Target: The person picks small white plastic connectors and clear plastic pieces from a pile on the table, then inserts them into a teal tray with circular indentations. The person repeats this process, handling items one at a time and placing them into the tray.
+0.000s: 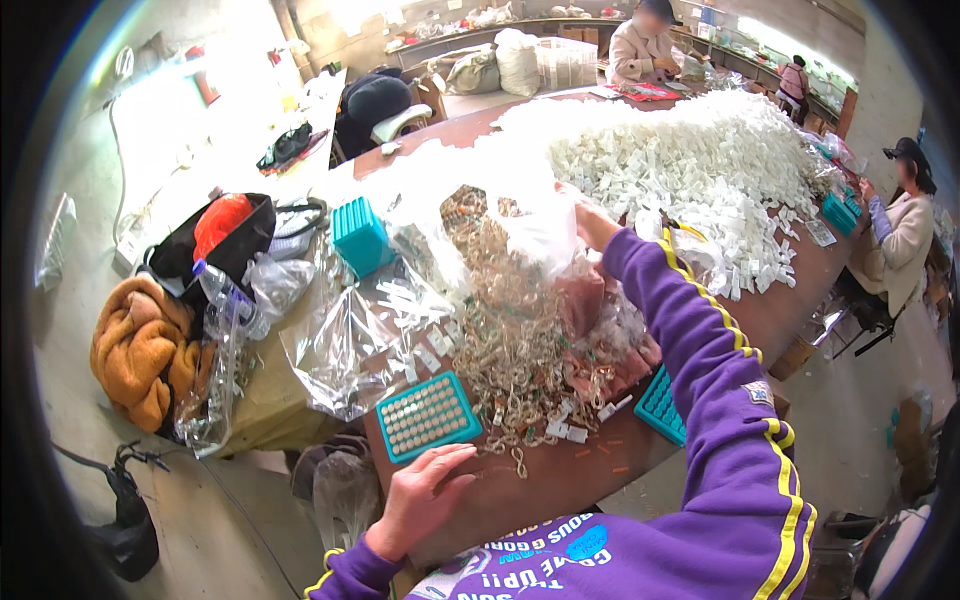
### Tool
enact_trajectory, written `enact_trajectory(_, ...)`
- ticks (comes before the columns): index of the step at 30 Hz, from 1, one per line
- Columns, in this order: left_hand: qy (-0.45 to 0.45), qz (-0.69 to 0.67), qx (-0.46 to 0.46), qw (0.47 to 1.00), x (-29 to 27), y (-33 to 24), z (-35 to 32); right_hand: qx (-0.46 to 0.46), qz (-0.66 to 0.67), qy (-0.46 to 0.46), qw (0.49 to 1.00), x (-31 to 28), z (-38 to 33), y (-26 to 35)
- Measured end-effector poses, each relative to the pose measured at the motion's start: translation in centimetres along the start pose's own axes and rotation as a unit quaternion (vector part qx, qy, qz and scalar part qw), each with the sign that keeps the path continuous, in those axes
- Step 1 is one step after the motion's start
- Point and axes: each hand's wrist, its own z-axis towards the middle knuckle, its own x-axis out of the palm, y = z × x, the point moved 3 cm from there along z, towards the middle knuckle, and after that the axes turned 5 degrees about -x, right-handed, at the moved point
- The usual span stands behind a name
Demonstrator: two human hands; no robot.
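My right hand (597, 224) reaches far across the table, its fingers closed on a translucent plastic bag (545, 238). The bag stands over a heap of tangled beige cords or strings (510, 350), partly smeared and washed out by glare. A reddish plastic bag (583, 303) lies beside the heap, below my right wrist. My left hand (425, 495) rests near the table's front edge, fingers stretched out, with nothing in it. Just beyond it lies a teal tray (388, 452) filled with rows of small round pale pieces. Small white tags (567, 432) lie at the heap's near side.
A large mound of white packets (680, 170) covers the far table. Stacked teal trays (362, 238) stand at the left, and another teal tray (660, 408) lies under my right arm. Clear plastic bags (340, 350) lie left. Co-workers (895, 240) sit at the right and far side.
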Motion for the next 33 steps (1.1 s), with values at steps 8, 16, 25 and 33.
enact_trajectory(8, -0.01, -0.01, 0.167, 0.986, -4.3, -3.2, 16.0, -0.015, -0.05, -0.041, 0.998, 8.8, 3.6, -0.9)
enact_trajectory(16, 0.079, -0.034, 0.121, 0.989, 3.6, -0.2, 37.5, -0.038, -0.165, -0.01, 0.986, 12.9, 4.6, -1.7)
enact_trajectory(25, 0.335, 0.257, 0.23, 0.877, 15.1, 9.5, 49.3, -0.16, -0.496, 0.265, 0.811, 11.1, 1.3, -0.3)
enact_trajectory(33, 0.167, 0.343, 0.2, 0.902, 14.3, 16.4, 51.0, 0.093, -0.404, 0.511, 0.753, 1.7, 9.6, 5.4)
